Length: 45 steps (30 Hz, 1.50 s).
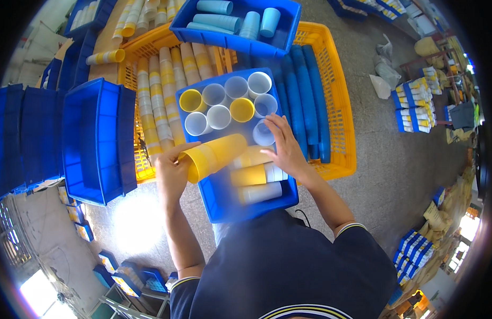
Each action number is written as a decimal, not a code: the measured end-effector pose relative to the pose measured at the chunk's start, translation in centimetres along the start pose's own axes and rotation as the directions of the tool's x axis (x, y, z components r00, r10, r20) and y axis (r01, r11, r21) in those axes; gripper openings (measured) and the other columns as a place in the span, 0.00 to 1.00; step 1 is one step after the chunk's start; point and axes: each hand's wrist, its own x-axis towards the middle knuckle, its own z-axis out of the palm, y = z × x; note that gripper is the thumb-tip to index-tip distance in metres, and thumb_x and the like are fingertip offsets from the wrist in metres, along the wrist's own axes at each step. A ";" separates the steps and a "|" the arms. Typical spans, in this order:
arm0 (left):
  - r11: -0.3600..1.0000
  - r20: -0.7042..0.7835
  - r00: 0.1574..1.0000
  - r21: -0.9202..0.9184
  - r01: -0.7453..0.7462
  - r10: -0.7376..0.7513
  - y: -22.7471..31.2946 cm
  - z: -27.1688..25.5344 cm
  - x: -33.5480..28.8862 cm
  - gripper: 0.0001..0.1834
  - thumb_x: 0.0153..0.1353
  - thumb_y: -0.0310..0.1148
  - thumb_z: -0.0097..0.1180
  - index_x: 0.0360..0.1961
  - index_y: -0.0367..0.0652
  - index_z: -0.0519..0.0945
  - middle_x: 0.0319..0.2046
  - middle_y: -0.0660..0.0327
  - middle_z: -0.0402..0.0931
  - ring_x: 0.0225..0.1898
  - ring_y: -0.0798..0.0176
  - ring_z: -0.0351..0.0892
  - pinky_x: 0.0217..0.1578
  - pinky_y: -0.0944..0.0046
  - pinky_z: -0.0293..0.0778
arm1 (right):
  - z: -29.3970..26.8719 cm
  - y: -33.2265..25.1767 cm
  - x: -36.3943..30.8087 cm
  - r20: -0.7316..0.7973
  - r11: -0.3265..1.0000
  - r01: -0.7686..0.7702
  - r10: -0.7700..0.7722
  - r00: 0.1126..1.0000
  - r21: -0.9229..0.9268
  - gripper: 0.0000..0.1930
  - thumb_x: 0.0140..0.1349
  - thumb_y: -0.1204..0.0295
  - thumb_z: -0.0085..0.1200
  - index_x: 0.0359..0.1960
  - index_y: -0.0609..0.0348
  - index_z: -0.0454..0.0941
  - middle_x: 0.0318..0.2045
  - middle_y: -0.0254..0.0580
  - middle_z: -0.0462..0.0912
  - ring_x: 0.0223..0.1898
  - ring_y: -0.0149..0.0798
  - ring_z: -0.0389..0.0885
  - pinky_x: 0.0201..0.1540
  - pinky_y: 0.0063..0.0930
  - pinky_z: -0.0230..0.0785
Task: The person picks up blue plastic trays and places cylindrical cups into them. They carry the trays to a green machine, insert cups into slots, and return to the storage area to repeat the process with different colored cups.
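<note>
My left hand (172, 173) is closed round the wide end of a yellow cup (214, 157), which lies tilted over the blue bin (209, 204) in front of me; whether more cups are nested inside cannot be told. My right hand (286, 146) has its fingers spread beside a translucent white cup (263, 134) standing in the bin, fingertips at its rim. Behind it, upright cups stand in rows, most of them white, plus a yellow cup (242, 109) and another yellow cup (191, 100). Nearer me, several yellow and white cups (261, 193) lie on their sides.
Beneath and behind the bin is a yellow crate (339, 135) with long stacks of yellow-white cups (160, 95) and blue cups (308, 101). A blue tray (232, 38) of light-blue cups rests across its far side. Blue bins (91, 141) stand at the left.
</note>
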 end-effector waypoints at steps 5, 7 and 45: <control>0.867 0.116 0.898 0.234 -0.439 0.424 -2.2 -1.0 -2.2 0.22 0.54 0.11 0.51 0.44 0.41 0.88 0.36 0.54 0.81 0.35 0.59 0.82 0.38 0.65 0.81 | 3.2 -4.6 1.0 0.105 0.932 0.160 -0.204 0.973 0.326 0.41 0.48 0.69 0.74 0.64 0.52 0.64 0.62 0.47 0.71 0.68 0.50 0.66 0.74 0.54 0.47; 0.908 -0.039 0.940 0.277 -0.316 0.339 -2.2 -1.6 -2.9 0.17 0.55 0.13 0.54 0.44 0.37 0.87 0.38 0.53 0.84 0.38 0.56 0.84 0.41 0.65 0.81 | 4.5 -4.2 1.9 0.075 0.948 0.208 -0.232 0.970 0.239 0.39 0.48 0.70 0.74 0.62 0.52 0.66 0.59 0.45 0.75 0.66 0.48 0.68 0.74 0.55 0.47; 0.880 -0.072 0.986 0.464 -0.102 0.153 -1.5 0.6 -6.5 0.12 0.53 0.15 0.49 0.36 0.35 0.80 0.32 0.47 0.85 0.34 0.51 0.87 0.39 0.58 0.80 | -0.6 -3.3 -4.3 0.101 0.986 0.108 -0.121 0.988 0.124 0.42 0.43 0.67 0.77 0.61 0.57 0.67 0.60 0.51 0.71 0.65 0.51 0.67 0.67 0.50 0.58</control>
